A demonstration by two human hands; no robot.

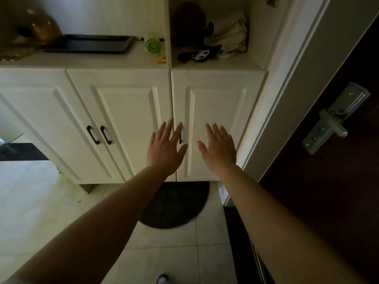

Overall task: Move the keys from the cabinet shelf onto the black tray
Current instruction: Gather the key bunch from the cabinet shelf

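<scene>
A dark bunch of keys (196, 55) with a black-and-white fob and a yellow tag lies at the front of the right cabinet shelf (235, 63). The black tray (90, 44) sits on the left counter section, beyond a vertical divider. My left hand (165, 147) and my right hand (219, 148) are held out flat, fingers spread, in front of the white lower doors, well below the shelf. Neither hand holds anything.
An amber jar (44, 25) stands at the tray's left end. A green round object (152, 45) and a small yellow item (161, 58) lie right of the tray. A cream cloth bag (231, 37) and a dark brown object (189, 19) fill the shelf's back. A dark door with a metal handle (332, 121) stands at right.
</scene>
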